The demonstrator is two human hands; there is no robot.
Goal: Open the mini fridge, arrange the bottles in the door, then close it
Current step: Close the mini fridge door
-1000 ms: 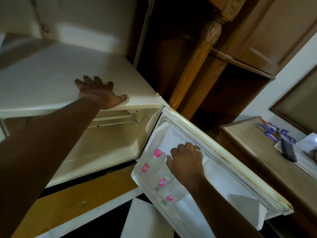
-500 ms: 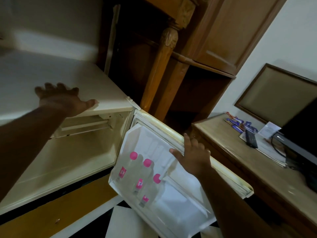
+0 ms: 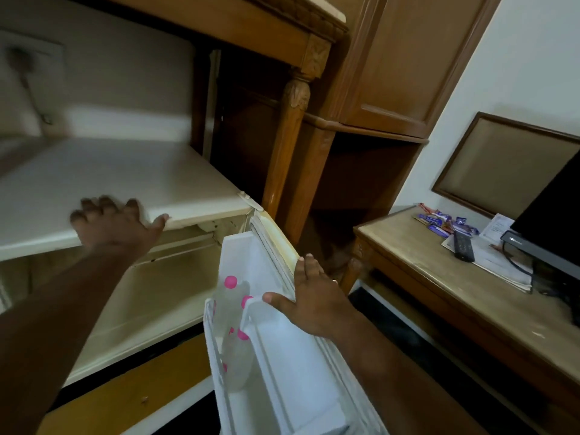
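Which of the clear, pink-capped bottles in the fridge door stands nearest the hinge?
The clear plastic bottle with the uppermost pink cap: it stands nearest the hinge end, deepest in the white door shelf. The other caps sit lower, toward the right hand.

White fridge door shelf [image 3: 216, 346] holding clear pink-capped bottles [image 3: 230, 306], wooden side table [image 3: 417, 265] bearing remote [image 3: 464, 246], snack packets [image 3: 439, 221], papers [image 3: 499, 262]

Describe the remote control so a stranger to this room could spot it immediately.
Look to the wooden desk right of the open fridge door. Near its far end, in front of the black screen, the remote control lies on some papers. It is the only slim black bar there; the blue snack packets beside it are bright.
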